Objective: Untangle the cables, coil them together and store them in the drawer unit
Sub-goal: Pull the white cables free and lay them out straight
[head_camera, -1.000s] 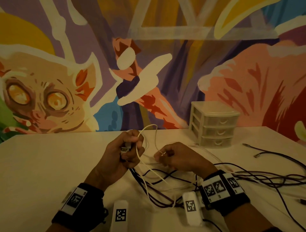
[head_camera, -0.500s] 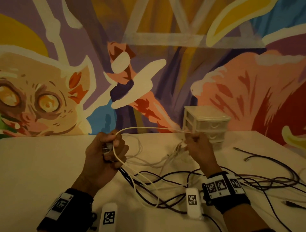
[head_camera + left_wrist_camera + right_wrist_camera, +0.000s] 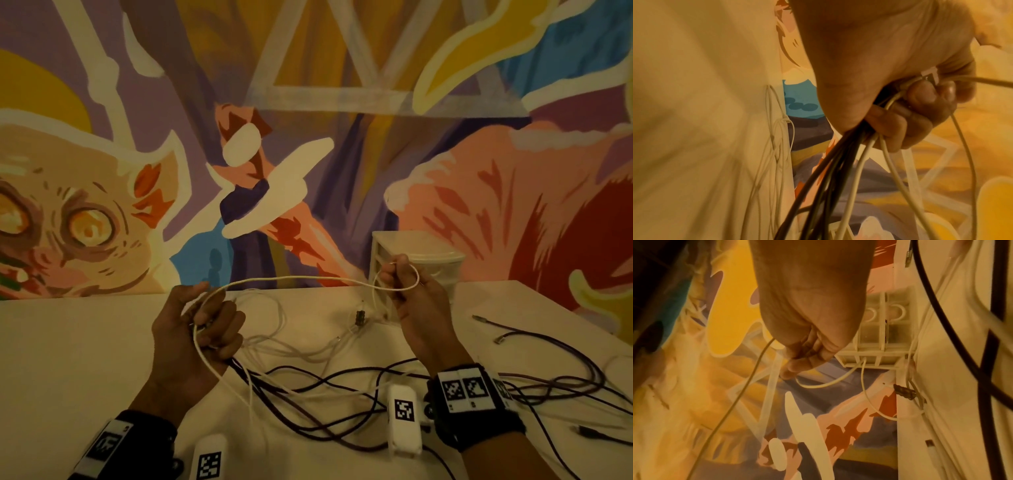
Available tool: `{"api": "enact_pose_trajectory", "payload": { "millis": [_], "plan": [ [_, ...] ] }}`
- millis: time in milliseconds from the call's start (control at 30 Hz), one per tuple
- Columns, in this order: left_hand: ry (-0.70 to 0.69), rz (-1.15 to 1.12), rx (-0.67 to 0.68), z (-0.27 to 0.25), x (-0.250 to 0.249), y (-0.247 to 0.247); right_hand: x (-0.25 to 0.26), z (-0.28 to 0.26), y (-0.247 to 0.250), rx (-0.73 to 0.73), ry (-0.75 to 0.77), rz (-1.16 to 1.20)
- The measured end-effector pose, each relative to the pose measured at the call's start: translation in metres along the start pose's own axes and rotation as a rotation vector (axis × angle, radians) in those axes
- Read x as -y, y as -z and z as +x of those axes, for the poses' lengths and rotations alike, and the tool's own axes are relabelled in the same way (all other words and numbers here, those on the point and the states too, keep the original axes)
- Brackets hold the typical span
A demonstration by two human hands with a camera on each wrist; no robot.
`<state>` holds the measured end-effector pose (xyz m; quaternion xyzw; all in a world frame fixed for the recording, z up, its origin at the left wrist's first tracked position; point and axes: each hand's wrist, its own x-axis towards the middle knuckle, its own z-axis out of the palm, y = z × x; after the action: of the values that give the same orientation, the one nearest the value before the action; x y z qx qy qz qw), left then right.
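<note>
My left hand (image 3: 202, 329) is raised over the table and grips a bundle of white and dark cables (image 3: 855, 162), their ends bunched under its curled fingers (image 3: 920, 100). From it a white cable (image 3: 291, 279) stretches right to my right hand (image 3: 407, 291), which pinches it in a small loop in front of the drawer unit (image 3: 442, 260). In the right wrist view the white cable (image 3: 818, 385) curls out from the fingertips (image 3: 795, 369). Dark cables (image 3: 342, 383) trail in a tangle across the table between my wrists.
More dark cables (image 3: 565, 346) with loose plugs sprawl over the right side of the white table (image 3: 68, 359). Thin white cables (image 3: 308, 342) and a small dark connector (image 3: 359, 317) lie between my hands. The painted wall stands right behind the table.
My hands have drawn apart: the right hand moved right and up toward the drawer unit, pulling the white cable taut from the left hand, then folded it into a loop.
</note>
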<state>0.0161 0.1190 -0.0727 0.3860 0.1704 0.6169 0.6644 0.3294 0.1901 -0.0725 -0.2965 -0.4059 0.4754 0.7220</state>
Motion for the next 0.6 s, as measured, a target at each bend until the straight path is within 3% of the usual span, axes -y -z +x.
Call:
{"api": "enact_pose_trajectory", "payload": {
  "millis": [167, 367, 467, 533, 600],
  "plan": [
    [0.127, 0.151, -0.02, 0.008, 0.008, -0.002, 0.0, -0.008, -0.015, 0.042, 0.092, -0.231],
    [0.168, 0.249, -0.079, 0.01, 0.013, -0.006, 0.023, -0.019, -0.026, 0.005, 0.267, -0.214],
    [0.14, 0.163, -0.079, 0.01, 0.012, -0.002, 0.013, -0.017, -0.016, 0.033, 0.363, -0.501],
    [0.138, 0.126, -0.074, 0.01, 0.01, 0.002, 0.004, -0.015, -0.009, 0.047, 0.339, -0.639],
    [0.152, 0.147, -0.062, 0.01, 0.009, 0.003, -0.001, -0.013, -0.01, 0.156, 0.273, -0.575]
  ]
}}
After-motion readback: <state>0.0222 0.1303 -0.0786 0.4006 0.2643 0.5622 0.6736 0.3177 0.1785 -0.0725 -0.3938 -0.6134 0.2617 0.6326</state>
